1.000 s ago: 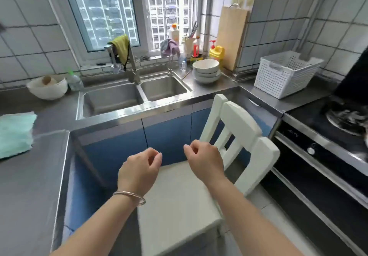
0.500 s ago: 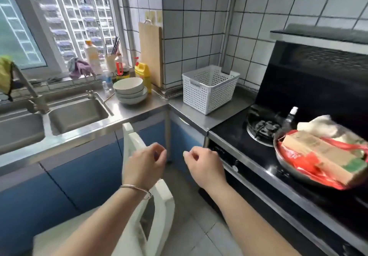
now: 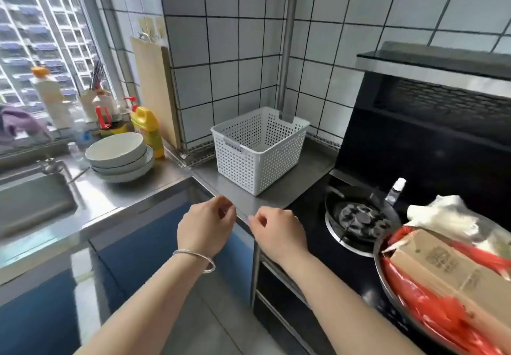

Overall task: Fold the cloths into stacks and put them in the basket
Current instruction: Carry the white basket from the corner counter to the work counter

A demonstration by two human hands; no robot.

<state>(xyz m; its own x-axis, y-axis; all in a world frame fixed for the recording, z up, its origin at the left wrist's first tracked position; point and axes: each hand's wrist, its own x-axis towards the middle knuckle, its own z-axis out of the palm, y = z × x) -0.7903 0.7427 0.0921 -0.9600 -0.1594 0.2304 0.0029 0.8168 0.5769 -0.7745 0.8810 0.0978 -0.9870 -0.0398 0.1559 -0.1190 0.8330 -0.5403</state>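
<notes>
A white perforated basket (image 3: 257,158) stands on the steel counter (image 3: 279,189) in the corner; I see nothing inside it. My left hand (image 3: 206,229), with a silver bangle on the wrist, and my right hand (image 3: 279,234) hover side by side just in front of the counter's edge, below the basket. Both hands have loosely curled fingers and hold nothing. A purple cloth (image 3: 16,122) lies bunched on the window sill at the far left. No other cloth is in view.
Stacked bowls (image 3: 119,157) sit left of the basket, with a yellow bottle (image 3: 146,131) and a cutting board (image 3: 154,89) behind. A sink (image 3: 33,202) is at left. At right is a gas burner (image 3: 359,219) and a pan (image 3: 448,285) holding red bags and a carton.
My view has swung right from the sink and white chair to the corner basket and stove. My hands stayed together in front of me, holding nothing.
</notes>
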